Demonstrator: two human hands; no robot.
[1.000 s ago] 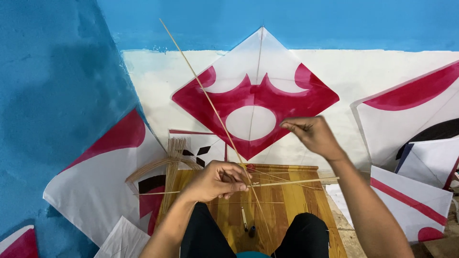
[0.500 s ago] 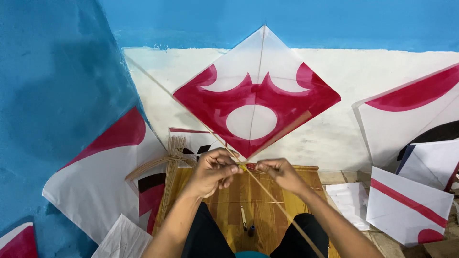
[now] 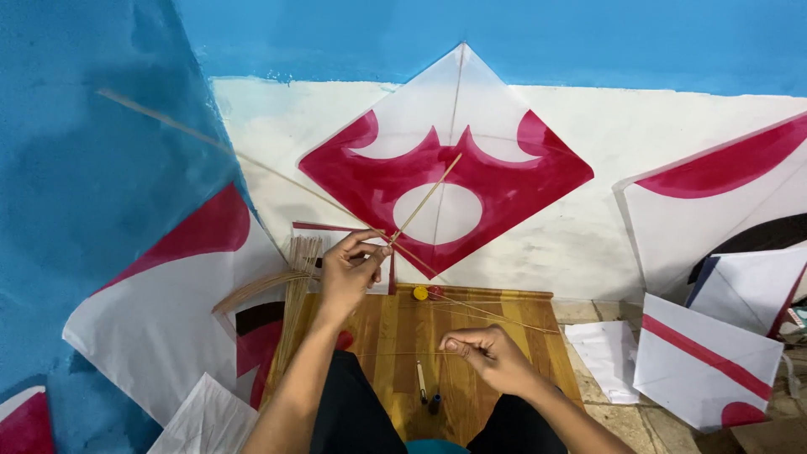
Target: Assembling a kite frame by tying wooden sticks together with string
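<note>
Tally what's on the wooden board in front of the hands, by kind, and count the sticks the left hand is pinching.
Thin sticks pinched in the left hand: 2
Round yellow piece on the wooden board: 1
Round red piece beside it: 1
Pen-like tools near the right hand: 2
Total: 6

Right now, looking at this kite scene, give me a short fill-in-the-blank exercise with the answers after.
1. The left hand pinches thin bamboo ____.
2. The diamond kite on the wall is white and ____.
3. The right hand is over a ____ board.
4. A bundle of sticks lies to the ____ of the left hand.

Answers: sticks; red; wooden; left
</note>
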